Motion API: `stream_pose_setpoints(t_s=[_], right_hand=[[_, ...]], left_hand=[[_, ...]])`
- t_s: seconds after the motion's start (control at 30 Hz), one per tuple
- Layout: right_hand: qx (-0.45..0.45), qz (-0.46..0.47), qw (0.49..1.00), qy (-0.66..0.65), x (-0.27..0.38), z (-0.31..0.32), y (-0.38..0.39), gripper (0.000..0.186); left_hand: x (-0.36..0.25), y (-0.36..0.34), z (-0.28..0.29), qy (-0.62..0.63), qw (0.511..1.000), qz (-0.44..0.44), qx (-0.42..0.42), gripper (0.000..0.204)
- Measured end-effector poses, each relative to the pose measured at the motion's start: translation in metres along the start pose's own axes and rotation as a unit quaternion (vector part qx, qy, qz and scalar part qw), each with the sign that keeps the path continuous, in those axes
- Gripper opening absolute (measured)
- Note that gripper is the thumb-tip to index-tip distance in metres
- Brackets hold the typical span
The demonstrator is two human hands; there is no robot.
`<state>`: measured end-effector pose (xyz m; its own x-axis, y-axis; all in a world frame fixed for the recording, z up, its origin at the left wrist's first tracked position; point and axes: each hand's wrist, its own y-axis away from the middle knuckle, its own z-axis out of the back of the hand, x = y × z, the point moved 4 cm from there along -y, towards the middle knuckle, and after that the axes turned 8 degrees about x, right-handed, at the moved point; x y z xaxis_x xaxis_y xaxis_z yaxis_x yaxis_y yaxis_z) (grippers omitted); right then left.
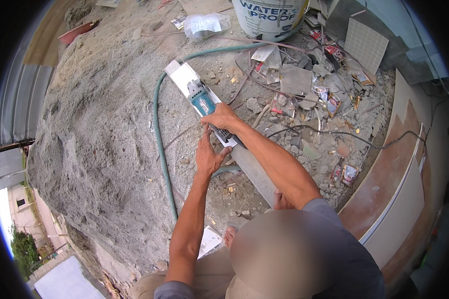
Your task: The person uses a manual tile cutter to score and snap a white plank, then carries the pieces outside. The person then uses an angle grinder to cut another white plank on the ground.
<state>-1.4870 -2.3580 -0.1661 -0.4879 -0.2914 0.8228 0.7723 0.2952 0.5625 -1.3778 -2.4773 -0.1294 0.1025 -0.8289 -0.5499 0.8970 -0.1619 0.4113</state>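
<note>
A teal-and-black angle grinder point(203, 103) lies lengthways over a narrow white tile strip point(179, 74), which rests along a grey board point(252, 169). My right hand point(222, 117) is wrapped around the grinder's body. Just below and left of it, my left hand point(208, 154) grips the edge of the white strip, thumb near the tool's rear end and fingertips along the side. The tool's disc is too unclear to make out. My bare feet point(231, 234) show beside the board.
A green hose point(159, 139) loops over the sand mound point(85, 139). A white bucket point(267, 27) stands at the back. Rubble, scrap wrappers and a black cable point(349, 134) cover the right side. Large panels point(399, 199) lie at the right edge, and a gridded tile point(364, 45) leans behind.
</note>
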Motion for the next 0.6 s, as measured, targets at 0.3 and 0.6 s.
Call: stream_pose_setpoints(t_s=[0.3, 0.6], right_hand=[[-0.006, 0.006, 1.000, 0.022, -0.005, 0.000, 0.009, 0.042], [-0.002, 0.008, 1.000, 0.010, -0.012, 0.002, 0.017, 0.044]], left_hand=[[0.002, 0.000, -0.001, -0.003, 1.000, 0.016, 0.003, 0.111], [0.006, -0.002, -0.004, -0.016, 1.000, 0.009, -0.022, 0.103]])
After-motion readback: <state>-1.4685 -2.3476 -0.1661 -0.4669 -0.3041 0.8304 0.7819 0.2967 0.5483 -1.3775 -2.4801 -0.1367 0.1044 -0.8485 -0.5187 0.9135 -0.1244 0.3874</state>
